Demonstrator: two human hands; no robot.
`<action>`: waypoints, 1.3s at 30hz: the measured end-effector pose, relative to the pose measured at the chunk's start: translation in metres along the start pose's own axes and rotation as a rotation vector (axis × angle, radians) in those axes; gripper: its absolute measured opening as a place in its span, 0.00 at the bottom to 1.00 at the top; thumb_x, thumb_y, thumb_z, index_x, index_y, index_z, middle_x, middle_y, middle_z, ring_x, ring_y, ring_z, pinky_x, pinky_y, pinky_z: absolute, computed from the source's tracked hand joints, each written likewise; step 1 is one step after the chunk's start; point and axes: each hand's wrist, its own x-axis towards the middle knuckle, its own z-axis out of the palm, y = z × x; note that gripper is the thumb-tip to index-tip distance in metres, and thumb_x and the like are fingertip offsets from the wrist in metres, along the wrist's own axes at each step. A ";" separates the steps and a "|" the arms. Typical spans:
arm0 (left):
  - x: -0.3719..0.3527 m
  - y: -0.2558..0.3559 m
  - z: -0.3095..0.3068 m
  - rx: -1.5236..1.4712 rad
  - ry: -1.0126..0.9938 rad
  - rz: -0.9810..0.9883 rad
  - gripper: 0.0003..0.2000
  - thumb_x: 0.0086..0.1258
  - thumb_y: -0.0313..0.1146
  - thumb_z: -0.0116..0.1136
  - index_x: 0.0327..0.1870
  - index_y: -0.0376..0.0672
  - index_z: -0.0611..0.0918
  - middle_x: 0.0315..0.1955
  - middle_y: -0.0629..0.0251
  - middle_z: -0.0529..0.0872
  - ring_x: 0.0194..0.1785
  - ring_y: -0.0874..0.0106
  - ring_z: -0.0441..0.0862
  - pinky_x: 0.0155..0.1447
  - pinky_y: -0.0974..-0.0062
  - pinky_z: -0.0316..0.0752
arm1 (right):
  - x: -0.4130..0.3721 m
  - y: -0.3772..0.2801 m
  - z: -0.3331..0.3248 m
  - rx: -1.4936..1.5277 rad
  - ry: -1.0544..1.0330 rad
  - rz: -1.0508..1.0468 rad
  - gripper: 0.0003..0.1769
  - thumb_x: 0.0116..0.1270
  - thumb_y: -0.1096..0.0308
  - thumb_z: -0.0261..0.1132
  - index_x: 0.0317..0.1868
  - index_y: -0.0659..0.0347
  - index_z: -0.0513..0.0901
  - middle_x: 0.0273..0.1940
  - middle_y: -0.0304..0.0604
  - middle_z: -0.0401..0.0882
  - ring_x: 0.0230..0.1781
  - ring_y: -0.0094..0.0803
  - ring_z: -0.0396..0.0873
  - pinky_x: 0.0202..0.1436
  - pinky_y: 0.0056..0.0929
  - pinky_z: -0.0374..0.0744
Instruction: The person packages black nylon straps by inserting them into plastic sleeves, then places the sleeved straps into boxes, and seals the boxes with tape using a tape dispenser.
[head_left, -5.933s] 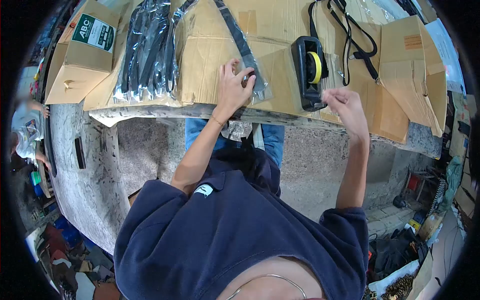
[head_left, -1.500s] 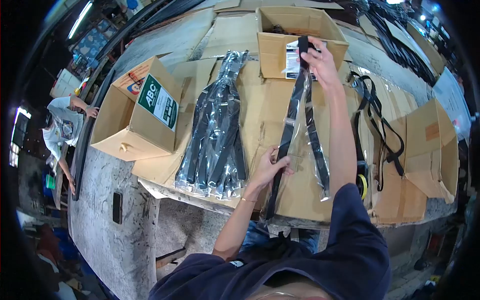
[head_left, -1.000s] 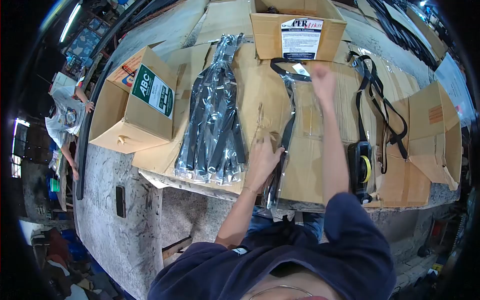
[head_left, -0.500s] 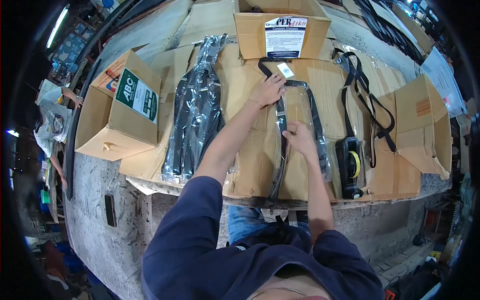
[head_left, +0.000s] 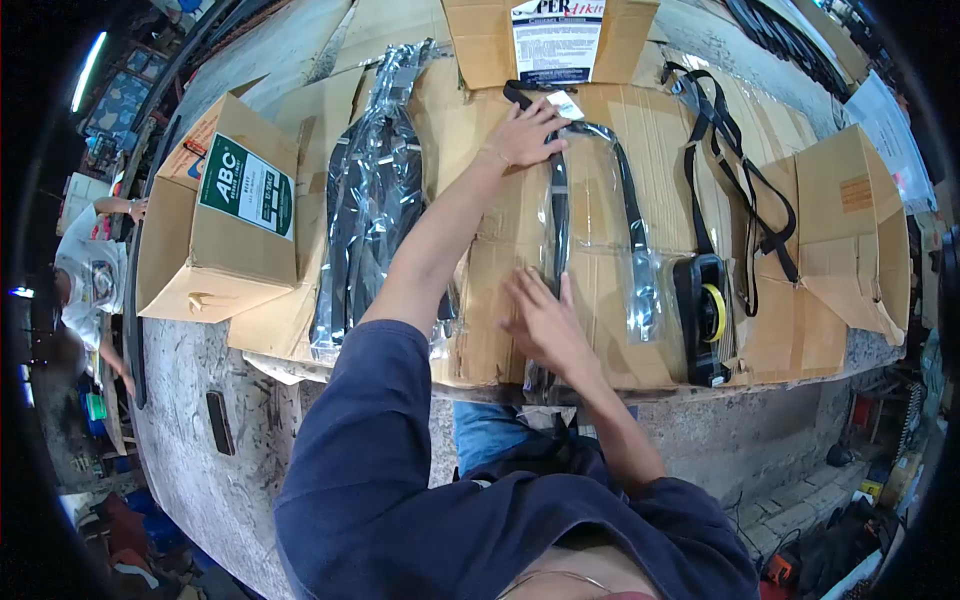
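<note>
A black strap (head_left: 561,215) in a clear plastic sleeve lies on the cardboard in front of me, bent over at the top. Its other length (head_left: 634,215) runs down the right side. My left hand (head_left: 528,137) presses flat on the top bend with fingers spread, beside a white tag (head_left: 563,106). Lower down, my right hand (head_left: 545,325) lies open over the strap's near part, fingers stretched out and slightly blurred. To the left is a bundle of plastic-wrapped black straps (head_left: 375,210).
A box with an ABC label (head_left: 165,255) stands left, another box (head_left: 465,50) at the back, and a third (head_left: 850,245) right. Loose black straps (head_left: 735,140) lie beside a black dispenser with a yellow roll (head_left: 690,320). A phone (head_left: 219,422) and another person (head_left: 92,260) are left.
My right hand has moved down and left along the strap, its fingers going from a pinch to stretched out. My left hand has flattened over the top bend. The view has shifted slightly.
</note>
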 end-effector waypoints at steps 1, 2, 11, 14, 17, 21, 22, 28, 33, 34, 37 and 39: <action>0.000 0.006 0.004 -0.005 -0.010 0.001 0.29 0.75 0.56 0.35 0.71 0.51 0.64 0.72 0.61 0.61 0.76 0.59 0.52 0.75 0.51 0.48 | 0.002 0.003 -0.008 0.008 -0.006 0.006 0.31 0.69 0.55 0.57 0.65 0.67 0.66 0.70 0.54 0.60 0.74 0.44 0.54 0.73 0.56 0.52; 0.002 0.012 0.007 -0.161 0.117 -0.034 0.29 0.75 0.55 0.36 0.70 0.48 0.64 0.71 0.59 0.62 0.76 0.59 0.53 0.75 0.54 0.49 | 0.015 0.015 -0.020 0.064 0.089 0.021 0.30 0.69 0.56 0.58 0.65 0.66 0.67 0.70 0.54 0.60 0.73 0.44 0.55 0.73 0.56 0.52; 0.007 0.006 0.015 -0.128 0.090 -0.027 0.33 0.74 0.58 0.37 0.70 0.43 0.64 0.72 0.56 0.60 0.76 0.62 0.51 0.76 0.59 0.48 | 0.070 0.090 0.002 -0.088 0.316 -0.025 0.40 0.71 0.44 0.50 0.70 0.70 0.58 0.73 0.55 0.51 0.76 0.46 0.48 0.75 0.55 0.46; 0.019 -0.010 0.028 -0.136 0.094 0.056 0.31 0.73 0.58 0.39 0.69 0.46 0.66 0.72 0.59 0.59 0.76 0.62 0.51 0.74 0.56 0.49 | 0.030 0.056 0.015 -0.078 0.241 0.015 0.43 0.69 0.42 0.52 0.71 0.69 0.57 0.75 0.53 0.47 0.77 0.44 0.44 0.75 0.56 0.44; 0.016 -0.014 -0.022 0.065 0.465 0.043 0.27 0.72 0.52 0.42 0.69 0.49 0.67 0.71 0.58 0.61 0.75 0.61 0.54 0.75 0.55 0.48 | 0.011 0.040 0.012 -0.044 0.189 0.055 0.45 0.67 0.40 0.54 0.71 0.67 0.57 0.75 0.52 0.48 0.77 0.44 0.45 0.75 0.58 0.44; 0.025 -0.042 -0.049 0.328 0.811 -0.091 0.21 0.68 0.43 0.47 0.58 0.47 0.77 0.61 0.52 0.74 0.65 0.56 0.70 0.67 0.54 0.64 | 0.013 0.036 0.012 -0.026 0.249 0.063 0.44 0.64 0.42 0.59 0.70 0.64 0.60 0.74 0.50 0.52 0.76 0.45 0.48 0.73 0.60 0.45; 0.036 -0.056 -0.050 0.434 0.736 -0.073 0.25 0.66 0.44 0.52 0.63 0.44 0.71 0.65 0.51 0.70 0.65 0.54 0.70 0.66 0.55 0.65 | 0.013 0.039 0.014 0.011 0.288 0.051 0.43 0.63 0.43 0.61 0.70 0.64 0.61 0.73 0.50 0.54 0.75 0.45 0.50 0.72 0.61 0.46; 0.117 -0.164 -0.053 0.228 0.171 -0.313 0.30 0.68 0.47 0.51 0.70 0.45 0.65 0.74 0.52 0.53 0.76 0.52 0.48 0.73 0.48 0.51 | 0.013 0.040 0.012 0.036 0.292 0.070 0.43 0.62 0.43 0.61 0.69 0.64 0.63 0.73 0.50 0.54 0.75 0.45 0.50 0.73 0.60 0.45; 0.053 -0.046 -0.058 -0.133 0.314 -0.374 0.19 0.65 0.49 0.49 0.40 0.42 0.84 0.31 0.51 0.86 0.37 0.52 0.84 0.46 0.58 0.78 | 0.023 0.049 0.011 0.299 0.443 0.119 0.31 0.65 0.53 0.62 0.63 0.64 0.72 0.68 0.53 0.63 0.71 0.48 0.59 0.73 0.56 0.51; 0.025 -0.007 -0.059 -0.214 0.304 -0.477 0.21 0.63 0.51 0.51 0.38 0.40 0.84 0.32 0.50 0.86 0.39 0.52 0.84 0.46 0.58 0.78 | 0.032 0.049 0.001 0.340 0.477 0.160 0.25 0.67 0.58 0.61 0.59 0.64 0.75 0.66 0.54 0.66 0.68 0.50 0.63 0.72 0.52 0.56; -0.016 0.023 -0.026 -0.363 0.055 -0.594 0.23 0.58 0.53 0.58 0.34 0.36 0.84 0.29 0.44 0.84 0.36 0.51 0.84 0.42 0.59 0.78 | 0.071 0.073 0.004 0.315 0.568 0.144 0.25 0.68 0.59 0.60 0.60 0.66 0.73 0.65 0.57 0.66 0.65 0.51 0.66 0.70 0.47 0.61; -0.023 0.032 0.007 -0.491 0.161 -0.576 0.16 0.56 0.43 0.64 0.29 0.35 0.84 0.23 0.50 0.84 0.28 0.59 0.83 0.35 0.64 0.77 | 0.088 0.081 0.000 0.246 0.578 0.099 0.26 0.68 0.60 0.60 0.61 0.67 0.72 0.64 0.58 0.67 0.64 0.50 0.69 0.68 0.44 0.64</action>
